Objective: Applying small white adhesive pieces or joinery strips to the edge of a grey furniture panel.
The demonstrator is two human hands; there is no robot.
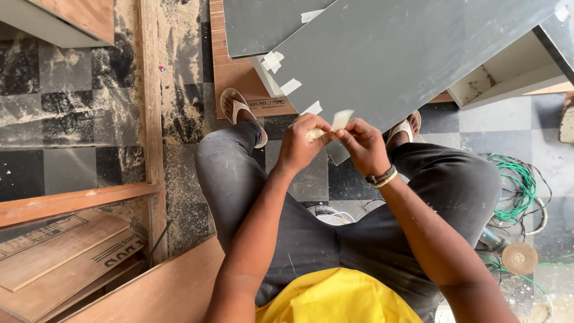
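My left hand (pixel 302 142) and my right hand (pixel 363 145) meet in front of my knees. Both pinch a small strip of pale masking tape (pixel 341 119), and a small roll of it shows in the left fingers. Just beyond the hands lies a large grey laminated board (pixel 406 54), tilted, with several short tape pieces (pixel 291 86) stuck along its near edge. A bracelet sits on my right wrist. I am seated, in dark trousers and sandals.
Plywood sheets (pixel 60 251) are stacked at lower left, with a wooden batten (pixel 150 90) on the sawdust-covered checkered floor. Green wire (pixel 519 185) and an angle grinder disc (pixel 519 257) lie at right. Another grey panel (pixel 263 24) and a white-edged cabinet piece (pixel 514 72) sit behind.
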